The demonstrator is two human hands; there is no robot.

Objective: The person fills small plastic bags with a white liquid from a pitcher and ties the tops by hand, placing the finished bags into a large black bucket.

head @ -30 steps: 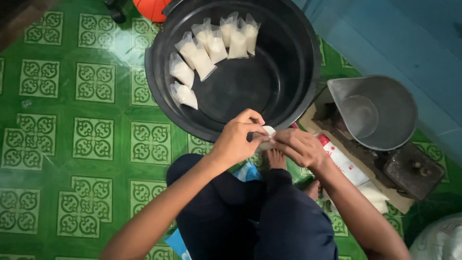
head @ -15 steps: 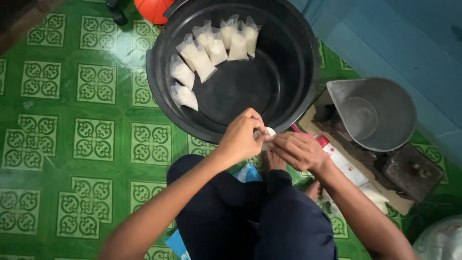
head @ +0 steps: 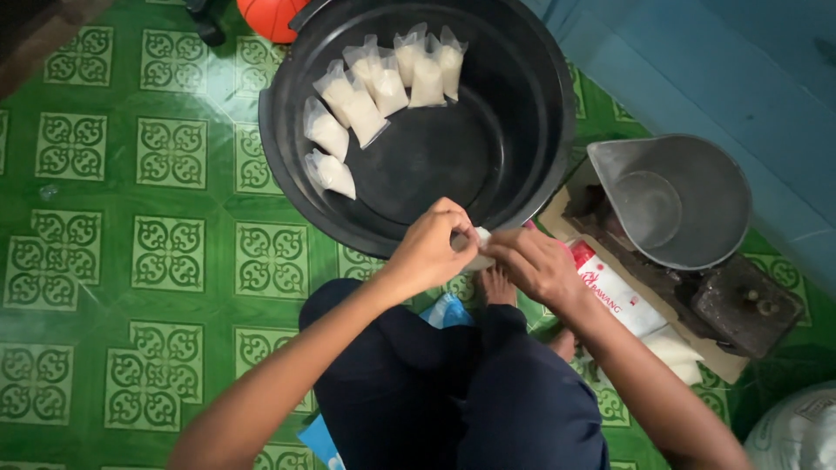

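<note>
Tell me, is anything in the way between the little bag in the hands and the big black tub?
Nothing visible is. Both hands, left and right, pinch the small white bag right at the near rim of the black tub. The filled bags lie along the tub's far side, leaving the near part of its bottom bare.

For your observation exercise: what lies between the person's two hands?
In the head view, a small clear bag of white stuff sits pinched between the left hand and right hand, just below the black basin rim.
</note>
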